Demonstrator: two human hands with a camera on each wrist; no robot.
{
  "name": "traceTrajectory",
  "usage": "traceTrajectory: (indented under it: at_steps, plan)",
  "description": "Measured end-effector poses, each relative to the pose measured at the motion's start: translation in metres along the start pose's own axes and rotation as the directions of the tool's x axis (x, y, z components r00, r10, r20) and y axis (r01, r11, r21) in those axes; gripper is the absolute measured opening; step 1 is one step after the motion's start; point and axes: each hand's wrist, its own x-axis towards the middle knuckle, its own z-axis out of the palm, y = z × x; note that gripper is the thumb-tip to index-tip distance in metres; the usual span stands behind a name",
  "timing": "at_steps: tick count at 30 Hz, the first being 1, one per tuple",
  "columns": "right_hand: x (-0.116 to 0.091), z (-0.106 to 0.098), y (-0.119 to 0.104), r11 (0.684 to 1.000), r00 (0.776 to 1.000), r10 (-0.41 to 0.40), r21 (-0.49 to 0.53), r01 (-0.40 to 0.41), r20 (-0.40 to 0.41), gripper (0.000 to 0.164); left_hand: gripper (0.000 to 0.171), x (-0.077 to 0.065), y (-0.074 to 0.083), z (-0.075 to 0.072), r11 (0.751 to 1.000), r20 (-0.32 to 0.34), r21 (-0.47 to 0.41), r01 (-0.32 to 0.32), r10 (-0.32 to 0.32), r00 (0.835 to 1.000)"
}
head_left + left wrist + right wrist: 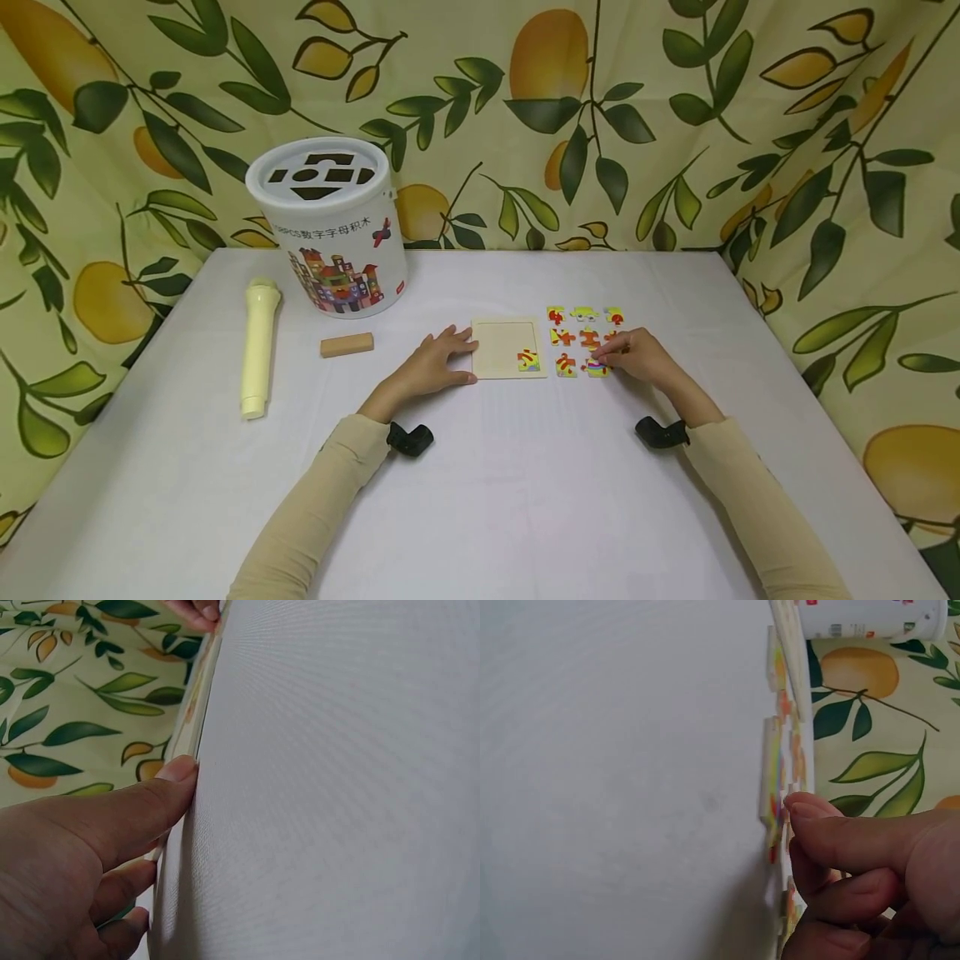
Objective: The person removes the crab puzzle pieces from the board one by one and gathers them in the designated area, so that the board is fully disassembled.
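Observation:
A shallow square wooden puzzle tray (498, 348) lies on the white table, one red and yellow puzzle piece (528, 361) in its lower right corner. My left hand (433, 364) steadies the tray's left edge, thumb at the lower corner and fingers spread higher up. In the left wrist view, the thumb (178, 774) rests against the rim. Right of the tray, more pieces lie in rows. There my right hand (637, 357) pinches at a rainbow-striped puzzle piece (596, 368) in the nearest row, thumb (810, 808) at its edge. That hand partly covers the pieces at right.
A white bucket (330, 225) with shape cutouts in its lid stands at the back left. A cream toy microphone (259, 350) and a wooden block (347, 345) lie left of my left hand. Behind the table hangs a leaf-patterned curtain (465, 125).

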Motion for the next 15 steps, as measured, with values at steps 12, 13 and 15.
traceTrajectory:
  at_steps: [12,13,15]
  plan:
    - [0.024,0.018,-0.047,0.991,0.987,-0.130,0.037,0.127,0.098,0.019,0.059,0.000,-0.003,0.000,1.000,-0.004,-0.004,-0.002,0.002,1.000]
    - [0.026,0.021,-0.051,0.987,0.981,-0.158,0.034,0.155,0.113,0.019,0.059,0.000,-0.003,0.000,1.000,-0.003,-0.005,-0.005,0.005,1.000]
    - [0.030,0.028,-0.058,0.982,0.972,-0.189,0.030,0.186,0.141,0.018,0.059,0.001,-0.003,0.001,1.000,-0.002,-0.007,-0.010,0.010,1.000]
